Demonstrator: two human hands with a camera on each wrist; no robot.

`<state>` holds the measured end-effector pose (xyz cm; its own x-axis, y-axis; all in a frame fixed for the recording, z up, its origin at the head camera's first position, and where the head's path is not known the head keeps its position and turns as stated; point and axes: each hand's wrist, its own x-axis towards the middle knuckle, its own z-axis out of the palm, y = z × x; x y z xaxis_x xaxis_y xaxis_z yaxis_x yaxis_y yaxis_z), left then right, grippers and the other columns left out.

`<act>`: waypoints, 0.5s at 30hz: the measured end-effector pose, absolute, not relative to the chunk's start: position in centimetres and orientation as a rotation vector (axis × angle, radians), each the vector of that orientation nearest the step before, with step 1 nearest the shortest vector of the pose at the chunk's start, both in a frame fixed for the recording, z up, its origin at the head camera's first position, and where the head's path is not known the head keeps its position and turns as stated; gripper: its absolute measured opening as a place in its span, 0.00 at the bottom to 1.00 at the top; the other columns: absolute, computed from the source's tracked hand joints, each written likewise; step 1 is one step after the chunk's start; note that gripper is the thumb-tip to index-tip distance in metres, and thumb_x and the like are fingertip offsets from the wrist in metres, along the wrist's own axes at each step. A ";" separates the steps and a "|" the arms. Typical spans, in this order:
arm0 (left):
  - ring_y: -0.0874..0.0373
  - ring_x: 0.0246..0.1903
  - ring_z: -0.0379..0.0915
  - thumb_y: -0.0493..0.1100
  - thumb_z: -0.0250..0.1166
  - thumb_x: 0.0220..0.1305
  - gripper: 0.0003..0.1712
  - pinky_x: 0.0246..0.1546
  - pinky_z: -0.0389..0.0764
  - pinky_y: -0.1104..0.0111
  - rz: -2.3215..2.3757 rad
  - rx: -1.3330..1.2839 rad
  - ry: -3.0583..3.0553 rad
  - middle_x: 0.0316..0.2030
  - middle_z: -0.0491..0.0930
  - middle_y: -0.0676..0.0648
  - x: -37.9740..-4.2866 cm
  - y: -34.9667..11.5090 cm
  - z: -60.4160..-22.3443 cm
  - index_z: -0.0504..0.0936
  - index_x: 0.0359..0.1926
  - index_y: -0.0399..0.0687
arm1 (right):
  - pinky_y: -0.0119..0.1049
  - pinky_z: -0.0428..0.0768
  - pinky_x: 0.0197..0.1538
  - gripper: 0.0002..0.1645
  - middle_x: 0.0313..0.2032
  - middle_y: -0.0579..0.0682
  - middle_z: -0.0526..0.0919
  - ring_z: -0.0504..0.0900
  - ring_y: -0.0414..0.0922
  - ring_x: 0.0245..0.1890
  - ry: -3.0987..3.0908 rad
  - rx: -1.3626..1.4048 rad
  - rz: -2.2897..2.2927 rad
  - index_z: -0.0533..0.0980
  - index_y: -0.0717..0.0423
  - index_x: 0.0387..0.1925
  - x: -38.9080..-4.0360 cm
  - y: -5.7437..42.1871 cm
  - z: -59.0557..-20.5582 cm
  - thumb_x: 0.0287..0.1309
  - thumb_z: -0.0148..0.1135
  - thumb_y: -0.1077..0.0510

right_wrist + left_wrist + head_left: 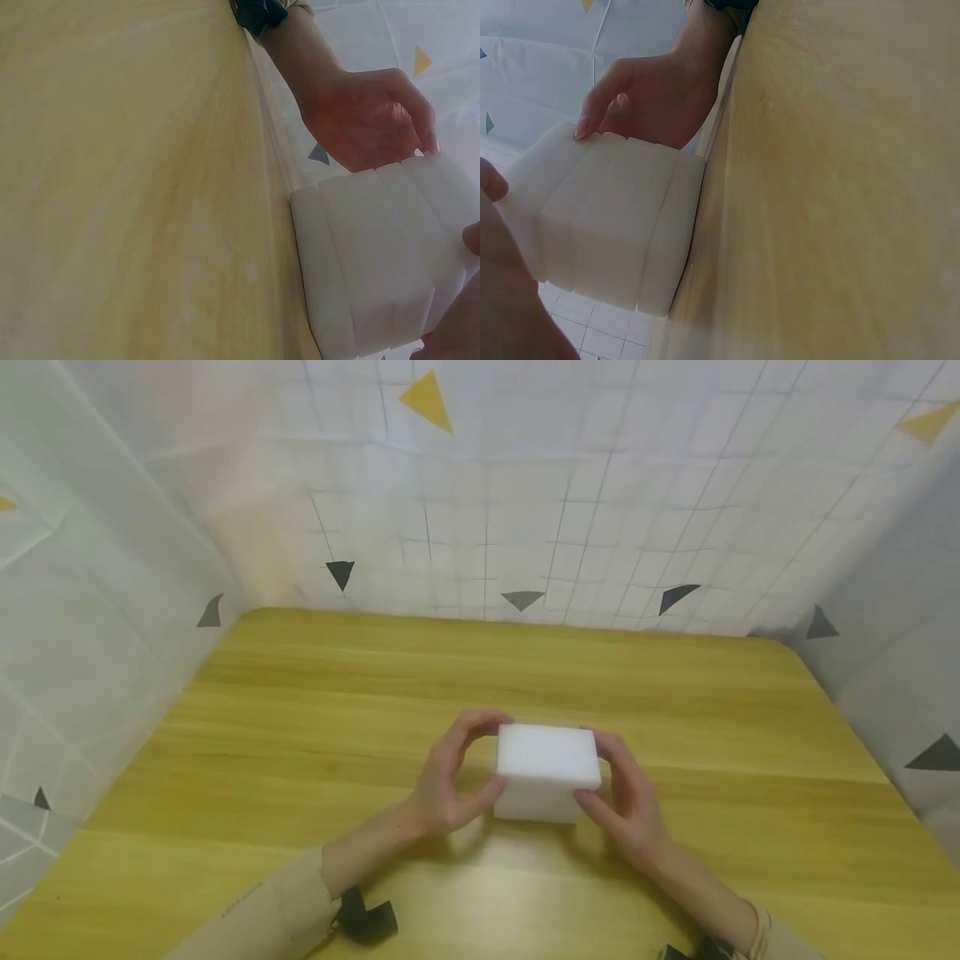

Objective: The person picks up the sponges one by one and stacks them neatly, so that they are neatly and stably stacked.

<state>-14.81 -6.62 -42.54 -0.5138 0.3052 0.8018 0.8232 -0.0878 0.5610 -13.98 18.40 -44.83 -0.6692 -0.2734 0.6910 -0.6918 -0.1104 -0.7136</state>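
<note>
A stack of several white sponge blocks stands on the wooden table, its layers and seams showing in both wrist views. My left hand holds the top sponge at its left end, thumb on the near corner and fingertips at the far corner. At the right end, my right hand grips the same sponge in a mirrored way, its thumb against the near face. Below the fingers, the lowest sponge lies flat on the tabletop. The layers sit slightly out of line with each other.
The yellowish wooden table extends around the stack. A pale curtain with grid lines and triangles hangs behind it and along both sides. Black straps with mounts sit at the wrists, near the front of the table.
</note>
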 end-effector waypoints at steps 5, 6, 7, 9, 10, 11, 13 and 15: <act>0.44 0.56 0.72 0.29 0.63 0.52 0.34 0.61 0.78 0.58 -1.643 -1.216 -1.778 0.55 0.72 0.29 -14.6 -6.6 -43.0 0.65 0.61 0.24 | 0.35 0.66 0.68 0.38 0.59 0.62 0.75 0.72 0.48 0.59 -1.871 1.064 1.809 0.65 0.78 0.62 -13.8 18.4 -45.2 0.44 0.60 0.80; 0.45 0.56 0.72 0.29 0.63 0.52 0.34 0.61 0.78 0.58 -1.637 -1.217 -1.779 0.55 0.72 0.30 -14.4 -6.6 -43.2 0.65 0.61 0.24 | 0.34 0.66 0.67 0.39 0.59 0.62 0.75 0.72 0.48 0.59 -1.885 1.059 1.800 0.66 0.77 0.63 -13.6 18.4 -45.4 0.44 0.60 0.80; 0.45 0.55 0.72 0.29 0.63 0.52 0.34 0.61 0.78 0.59 -1.633 -1.216 -1.780 0.55 0.72 0.30 -14.3 -6.6 -43.3 0.65 0.61 0.24 | 0.34 0.66 0.67 0.39 0.59 0.62 0.75 0.72 0.47 0.59 -1.894 1.056 1.792 0.66 0.77 0.63 -13.5 18.4 -45.5 0.43 0.61 0.80; 0.45 0.55 0.73 0.29 0.63 0.51 0.34 0.61 0.78 0.59 -1.619 -1.216 -1.778 0.54 0.72 0.30 -14.2 -6.7 -43.7 0.65 0.61 0.24 | 0.33 0.66 0.67 0.40 0.59 0.62 0.75 0.73 0.47 0.58 -1.916 1.043 1.776 0.66 0.76 0.63 -13.3 18.4 -45.8 0.43 0.61 0.79; 0.45 0.55 0.73 0.28 0.63 0.51 0.35 0.61 0.78 0.59 -1.613 -1.214 -1.777 0.55 0.73 0.30 -14.1 -6.8 -43.8 0.65 0.61 0.24 | 0.33 0.66 0.67 0.40 0.59 0.62 0.75 0.73 0.47 0.58 -1.923 1.037 1.772 0.66 0.75 0.64 -13.2 18.3 -45.9 0.43 0.61 0.79; 0.45 0.55 0.73 0.28 0.63 0.51 0.35 0.61 0.78 0.59 -1.612 -1.210 -1.777 0.55 0.73 0.30 -14.2 -6.8 -43.9 0.65 0.61 0.24 | 0.33 0.66 0.67 0.40 0.59 0.62 0.75 0.73 0.47 0.58 -1.929 1.031 1.767 0.66 0.75 0.64 -13.2 18.3 -46.0 0.44 0.61 0.79; 0.45 0.55 0.73 0.29 0.63 0.51 0.35 0.61 0.78 0.59 -1.617 -1.205 -1.777 0.55 0.72 0.30 -14.3 -6.9 -44.1 0.65 0.62 0.25 | 0.33 0.66 0.67 0.40 0.59 0.62 0.75 0.73 0.47 0.58 -1.933 1.025 1.764 0.65 0.74 0.64 -13.3 18.1 -46.0 0.44 0.61 0.79; 0.45 0.55 0.73 0.29 0.63 0.51 0.35 0.61 0.78 0.59 -1.616 -1.212 -1.772 0.55 0.72 0.30 -14.4 -6.9 -44.2 0.65 0.62 0.25 | 0.33 0.66 0.66 0.40 0.59 0.62 0.75 0.73 0.46 0.58 -1.940 1.018 1.760 0.66 0.74 0.65 -13.4 18.1 -46.1 0.44 0.61 0.79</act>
<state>-14.43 -6.92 -44.20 -0.5121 0.3008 0.8045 0.8288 -0.0727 0.5548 -13.43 18.07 -46.09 -0.6902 -0.2832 0.6659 -0.6903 -0.0183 -0.7233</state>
